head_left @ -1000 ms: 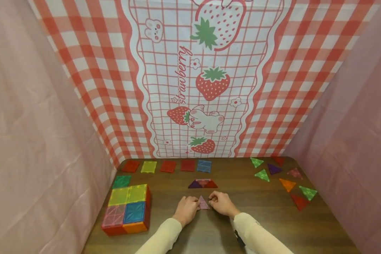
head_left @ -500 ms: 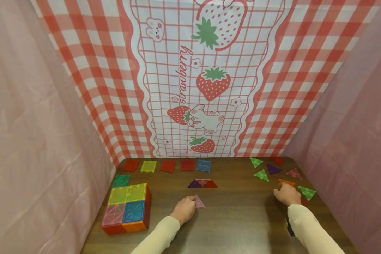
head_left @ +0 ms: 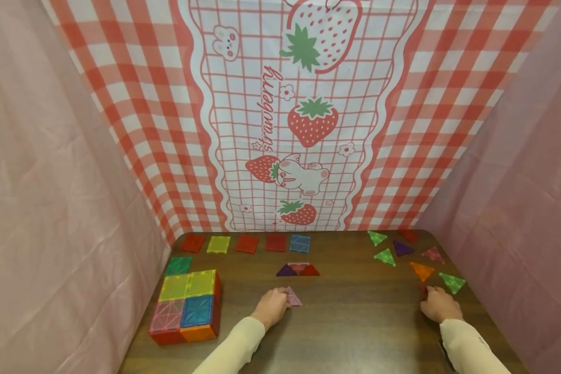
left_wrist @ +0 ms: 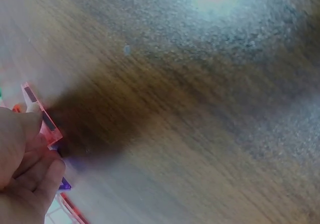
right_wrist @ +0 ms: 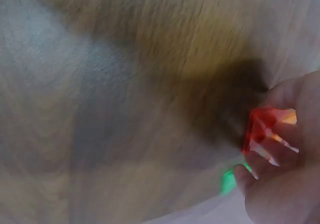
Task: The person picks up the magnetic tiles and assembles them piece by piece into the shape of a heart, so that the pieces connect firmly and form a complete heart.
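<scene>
My left hand [head_left: 272, 307] pinches a pink triangular magnetic tile [head_left: 293, 296] near the middle of the table; the left wrist view shows thumb and fingers on the pink tile [left_wrist: 48, 129]. Far to the right, my right hand [head_left: 441, 305] holds a red triangular magnetic tile [right_wrist: 257, 126], mostly hidden under the fingers in the head view. Just beyond that hand lie an orange triangle [head_left: 422, 270] and a green triangle [head_left: 452, 282]. Behind the left hand, a purple triangle [head_left: 287, 270], a pink triangle [head_left: 301, 268] and a red triangle [head_left: 311, 270] sit side by side.
A block of coloured square tiles [head_left: 184, 306] stands at the left. Several flat square tiles, including a yellow square [head_left: 218, 244] and a blue square [head_left: 300, 243], line the back edge. More triangles, such as a purple one [head_left: 403, 249], lie at the back right.
My right hand has gone from beside the pink tile to the triangles at the right, then nearer to me, taking hold of the red one. The left hand's pink tile has shifted slightly left.
</scene>
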`<state>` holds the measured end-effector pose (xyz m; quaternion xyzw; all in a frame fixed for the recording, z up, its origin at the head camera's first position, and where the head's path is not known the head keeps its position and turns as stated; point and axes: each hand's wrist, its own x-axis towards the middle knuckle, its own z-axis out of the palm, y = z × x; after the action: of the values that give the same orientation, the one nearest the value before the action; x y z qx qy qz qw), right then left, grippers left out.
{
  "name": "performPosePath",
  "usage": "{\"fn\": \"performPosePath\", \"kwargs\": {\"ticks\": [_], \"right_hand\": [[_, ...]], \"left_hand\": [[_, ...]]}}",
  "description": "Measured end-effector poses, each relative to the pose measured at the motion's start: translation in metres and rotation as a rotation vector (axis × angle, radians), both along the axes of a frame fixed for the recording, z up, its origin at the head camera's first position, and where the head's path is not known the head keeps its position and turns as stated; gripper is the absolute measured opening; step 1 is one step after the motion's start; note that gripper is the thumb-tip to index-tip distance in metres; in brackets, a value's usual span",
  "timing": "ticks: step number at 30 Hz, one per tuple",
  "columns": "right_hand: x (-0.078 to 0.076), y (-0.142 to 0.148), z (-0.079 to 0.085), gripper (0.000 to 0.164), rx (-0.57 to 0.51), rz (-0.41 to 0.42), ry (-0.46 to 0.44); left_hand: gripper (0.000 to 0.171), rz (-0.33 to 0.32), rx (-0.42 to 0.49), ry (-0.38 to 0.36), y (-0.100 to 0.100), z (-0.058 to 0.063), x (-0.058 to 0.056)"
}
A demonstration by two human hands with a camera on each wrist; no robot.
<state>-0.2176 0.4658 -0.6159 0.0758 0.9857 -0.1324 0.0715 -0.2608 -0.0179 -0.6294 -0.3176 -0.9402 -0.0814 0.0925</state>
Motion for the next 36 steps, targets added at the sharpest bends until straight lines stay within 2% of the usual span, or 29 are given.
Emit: {"fn": "performPosePath", "kwargs": {"ticks": [5, 12, 16, 23, 28, 36], "right_hand": [[-0.009, -0.034, 0.0, 0.053, 0.022, 0.116, 0.098], [-0.019, -0.098, -0.015, 0.052, 0.023, 0.231, 0.221], [-0.022, -0.133, -0.013, 0.05, -0.006, 0.289, 0.219], [-0.023, -0.18, -0.01, 0.035, -0.044, 0.393, 0.23], [-0.024, -0.21, -0.004, 0.041, -0.067, 0.443, 0.171], [-0.023, -0.248, -0.002, 0.047, -0.098, 0.56, 0.18]], "left_hand": [[0.015, 0.017, 0.017, 0.009, 0.0, 0.002, 0.001], [0.014, 0.058, 0.054, -0.016, 0.0, 0.001, 0.003], [0.012, 0.066, 0.07, -0.026, 0.001, 0.0, 0.003], [0.011, 0.071, 0.073, -0.02, 0.002, 0.003, 0.007], [0.012, 0.074, 0.075, -0.01, 0.002, 0.003, 0.007], [0.014, 0.066, 0.089, 0.0, 0.001, 0.006, 0.008]]}}
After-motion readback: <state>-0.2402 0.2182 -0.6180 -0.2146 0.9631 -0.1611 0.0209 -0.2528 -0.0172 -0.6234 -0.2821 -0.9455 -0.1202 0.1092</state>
